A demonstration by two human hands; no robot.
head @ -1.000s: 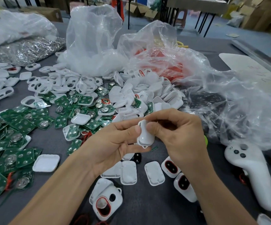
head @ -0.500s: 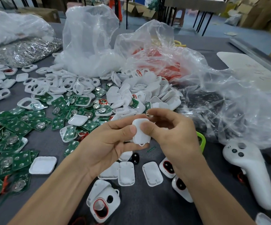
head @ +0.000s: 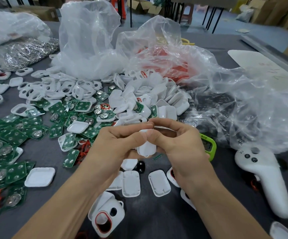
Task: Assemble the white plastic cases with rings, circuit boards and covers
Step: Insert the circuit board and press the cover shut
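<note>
Both hands are clamping one white case (head: 146,147) above the grey table (head: 200,213).
The left hand (head: 115,149) and right hand (head: 183,149) are pinching it with curled fingers, its long axis running near to far.

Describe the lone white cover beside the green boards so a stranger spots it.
Start on the left of the grey table, at the spread of green circuit boards. At its near right edge lies a white cover, hollow side up. Unlike the heaped covers, it sits alone.

White controller (head: 260,176) beside crumpled plastic bag (head: 243,100) (green-framed device (head: 210,147) nearby)
</note>
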